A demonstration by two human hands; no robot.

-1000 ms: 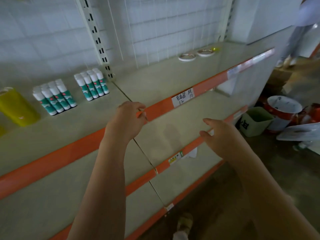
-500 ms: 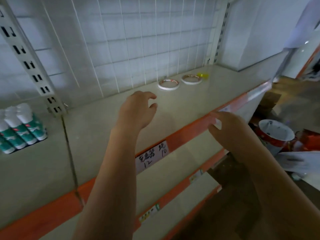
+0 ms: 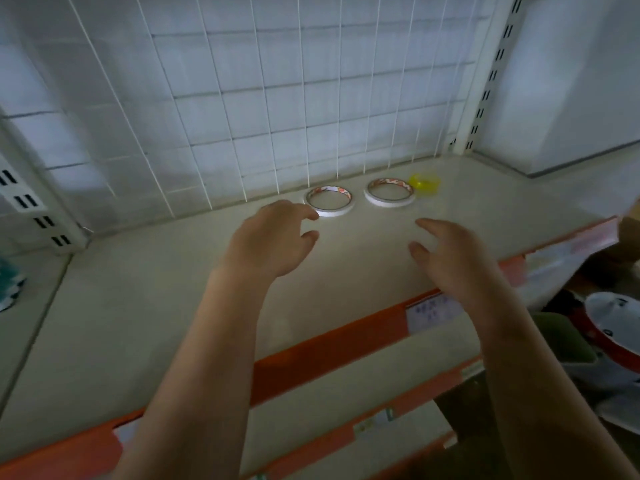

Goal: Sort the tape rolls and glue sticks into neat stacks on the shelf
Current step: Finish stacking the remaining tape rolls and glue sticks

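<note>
Both my hands have moved in over the beige shelf [image 3: 145, 317], left hand [image 3: 273, 237] and right hand [image 3: 450, 254] each an open, empty grip, so I should pinch the near-left thin white tape ring [image 3: 329, 201] by its rim and set it squarely on the right white tape ring [image 3: 389, 192].

Two white tape rolls lie flat on the shelf [image 3: 173, 306], close to the wire back. The left tape roll [image 3: 329, 201] and the right tape roll [image 3: 389, 191] sit side by side, not touching. A small yellow roll [image 3: 424, 182] lies just beside the right one.
</note>
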